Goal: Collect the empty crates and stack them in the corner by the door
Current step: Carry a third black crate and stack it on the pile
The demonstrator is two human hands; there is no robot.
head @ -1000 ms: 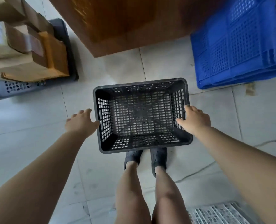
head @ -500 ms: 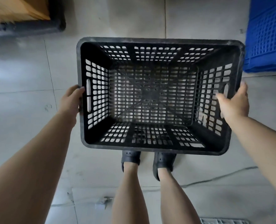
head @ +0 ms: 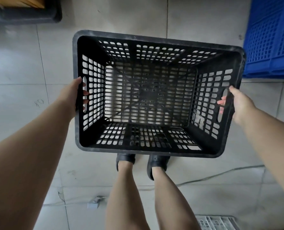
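An empty black perforated crate hangs in the air above my feet, its open top facing me. My left hand grips the handle slot in its left wall, with fingertips showing through the slot. My right hand grips the handle slot in the right wall, fingers curled through to the inside. A blue crate stands on the floor at the upper right.
A dark low cart loaded with cardboard sits at the top left. A thin cable runs across the tiles behind my feet, with a small white plug nearby. A white grid crate shows at the bottom edge.
The black crate rose from the floor toward me, then a little higher. Both hands went from touching its sides to gripping its handle slots.
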